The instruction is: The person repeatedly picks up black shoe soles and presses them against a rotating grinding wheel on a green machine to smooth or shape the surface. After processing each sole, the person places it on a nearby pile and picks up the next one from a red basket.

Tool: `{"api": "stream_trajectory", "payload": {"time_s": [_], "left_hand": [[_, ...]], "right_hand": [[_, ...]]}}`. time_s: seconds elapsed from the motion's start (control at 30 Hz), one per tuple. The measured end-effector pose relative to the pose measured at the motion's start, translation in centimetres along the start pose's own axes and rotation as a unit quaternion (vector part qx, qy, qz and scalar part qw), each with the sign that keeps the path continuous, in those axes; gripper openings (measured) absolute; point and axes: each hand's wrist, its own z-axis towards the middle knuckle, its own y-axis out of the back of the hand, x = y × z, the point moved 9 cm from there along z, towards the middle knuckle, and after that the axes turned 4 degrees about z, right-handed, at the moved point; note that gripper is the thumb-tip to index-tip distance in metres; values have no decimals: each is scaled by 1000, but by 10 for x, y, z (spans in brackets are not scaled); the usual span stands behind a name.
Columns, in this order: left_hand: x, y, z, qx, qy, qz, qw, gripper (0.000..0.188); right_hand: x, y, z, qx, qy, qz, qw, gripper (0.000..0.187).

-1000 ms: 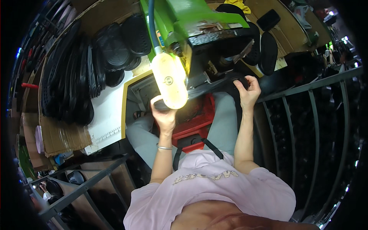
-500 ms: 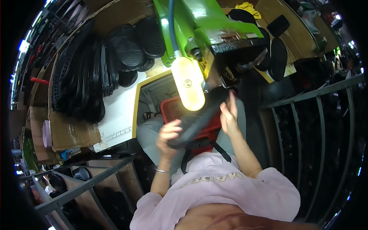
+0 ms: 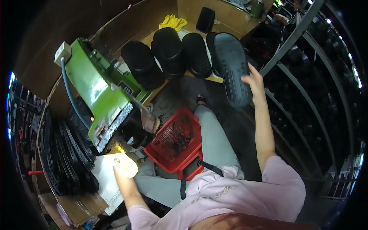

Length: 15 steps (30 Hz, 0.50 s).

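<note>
At the right, my right hand (image 3: 254, 83) grips a dark grey shoe sole (image 3: 232, 71) by its edge. The sole is tilted up, with its dimpled face showing, beside stacks of black soles (image 3: 167, 51) on the far bench. My left forearm (image 3: 128, 188) reaches up behind a glowing yellow lamp (image 3: 125, 165) at the green machine (image 3: 94, 90). My left hand is mostly hidden there; a bit of skin (image 3: 92, 119) shows past the machine's edge. Nearby, at the left, stands a row of black soles (image 3: 67, 153) packed on edge.
A red plastic basket (image 3: 172, 165) with dark scraps stands between my legs. Metal rack rails (image 3: 295, 96) rise close on my right. Cardboard (image 3: 149, 13) walls the far bench, where a yellow cloth (image 3: 172, 23) lies. A white table (image 3: 111, 180) lies under my left arm.
Both hands were at a blurred dark sole below the lamp. Now my right hand has carried a sole out to the right, and my left has moved left behind the lamp. The view has turned right.
</note>
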Motion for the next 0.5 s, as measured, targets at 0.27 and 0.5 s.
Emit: {"api": "stream_trajectory", "payload": {"time_s": [0.27, 0.5], "left_hand": [[-13, 61, 57, -72, -71, -19, 995, 24], [72, 257, -67, -44, 86, -290, 952, 29]], "right_hand": [[-131, 41, 173, -43, -108, -43, 992, 42], [-100, 11, 47, -229, 258, -299, 889, 38]]}}
